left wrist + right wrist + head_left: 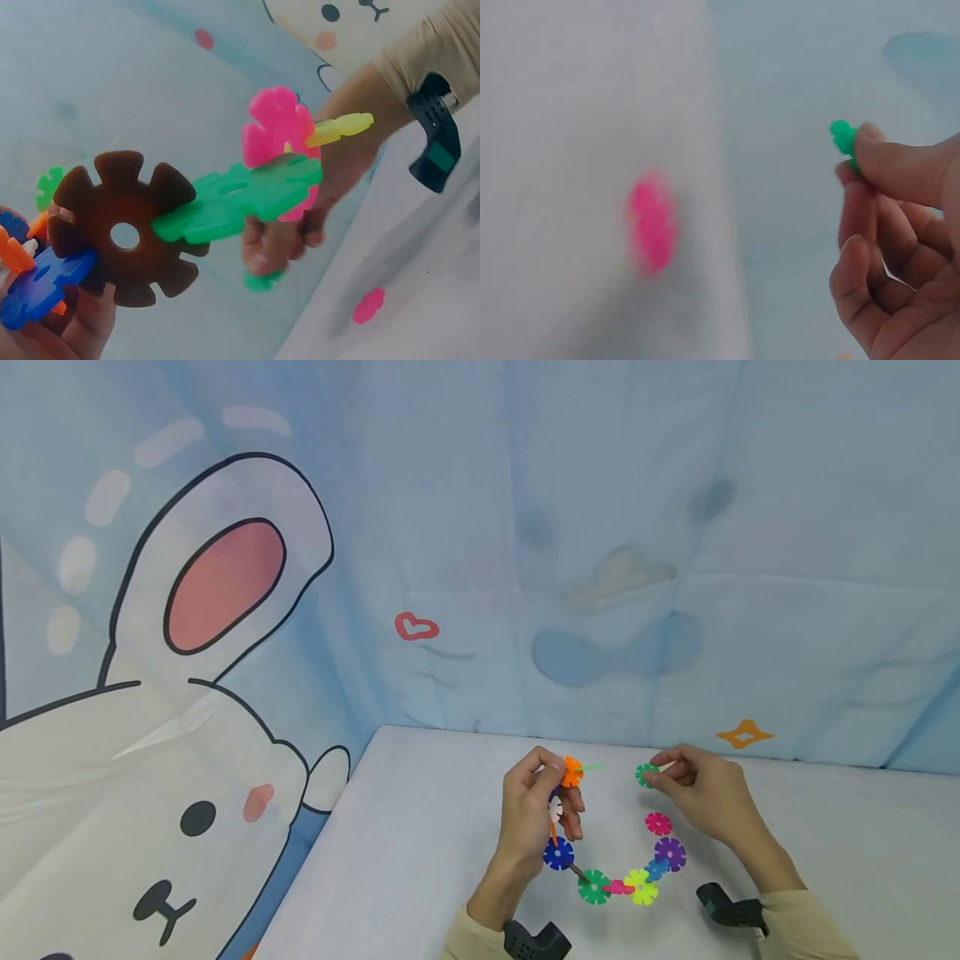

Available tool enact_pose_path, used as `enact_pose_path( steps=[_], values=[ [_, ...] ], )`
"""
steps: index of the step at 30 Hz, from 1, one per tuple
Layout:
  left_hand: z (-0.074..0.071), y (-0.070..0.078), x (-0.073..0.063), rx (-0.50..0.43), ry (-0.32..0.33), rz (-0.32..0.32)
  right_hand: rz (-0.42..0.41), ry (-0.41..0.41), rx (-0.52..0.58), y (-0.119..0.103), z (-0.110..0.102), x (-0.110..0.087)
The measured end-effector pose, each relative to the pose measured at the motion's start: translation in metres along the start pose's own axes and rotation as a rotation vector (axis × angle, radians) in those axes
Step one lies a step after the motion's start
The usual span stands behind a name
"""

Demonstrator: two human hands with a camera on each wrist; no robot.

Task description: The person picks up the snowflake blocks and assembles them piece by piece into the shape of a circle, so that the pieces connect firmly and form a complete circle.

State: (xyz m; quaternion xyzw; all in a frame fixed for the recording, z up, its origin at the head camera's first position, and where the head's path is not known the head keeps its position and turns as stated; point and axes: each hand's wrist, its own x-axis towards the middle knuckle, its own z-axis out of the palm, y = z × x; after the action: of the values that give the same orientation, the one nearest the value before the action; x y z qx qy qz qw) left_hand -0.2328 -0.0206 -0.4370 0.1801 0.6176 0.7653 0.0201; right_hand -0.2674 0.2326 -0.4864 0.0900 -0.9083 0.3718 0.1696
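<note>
A chain of notched plastic snowflake discs hangs from my left hand [525, 810], whose thumb and fingers pinch it near an orange disc [572, 772]. A thin light-green disc [595, 767] sticks out edge-on from the orange one. Down the chain come a dark blue disc [558, 853], a brown disc [124, 199] nearly face-on, a green disc [595, 887], a pink disc [274, 124], a yellow disc [642, 887] and a purple disc [671, 854]. Apart from the chain, my right hand [708, 797] pinches a single green disc [844, 138] between thumb and forefinger.
A loose pink disc [652, 223] lies on the white table [435, 827], below my right hand. Behind the table hangs a light blue cloth [465, 527] printed with a rabbit. Each wrist wears a black camera mount [536, 941].
</note>
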Motion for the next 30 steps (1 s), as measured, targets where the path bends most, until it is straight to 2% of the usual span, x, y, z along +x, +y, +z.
enact_pose_path(
  steps=[2,7,11,16,20,25,30],
  values=[
    [0.0,0.001,0.0,-0.013,0.008,0.007,0.015,0.012,0.066,-0.015,-0.009,0.0],
    [0.002,0.005,-0.001,-0.059,0.002,-0.008,0.102,-0.042,0.303,-0.054,-0.03,-0.004],
    [0.003,0.009,-0.003,-0.149,-0.031,-0.054,0.091,-0.029,0.465,-0.078,-0.036,-0.009],
    [0.004,0.011,-0.005,-0.239,-0.062,-0.102,0.046,-0.007,0.541,-0.096,-0.037,-0.016],
    [0.006,0.013,-0.006,-0.238,-0.073,-0.102,0.032,-0.006,0.542,-0.102,-0.036,-0.018],
    [0.008,0.016,-0.008,-0.148,-0.059,-0.038,0.039,0.011,0.485,-0.104,-0.037,-0.019],
    [0.011,0.017,-0.009,-0.011,-0.048,0.131,0.002,0.033,0.432,-0.107,-0.037,-0.021]
  ],
)
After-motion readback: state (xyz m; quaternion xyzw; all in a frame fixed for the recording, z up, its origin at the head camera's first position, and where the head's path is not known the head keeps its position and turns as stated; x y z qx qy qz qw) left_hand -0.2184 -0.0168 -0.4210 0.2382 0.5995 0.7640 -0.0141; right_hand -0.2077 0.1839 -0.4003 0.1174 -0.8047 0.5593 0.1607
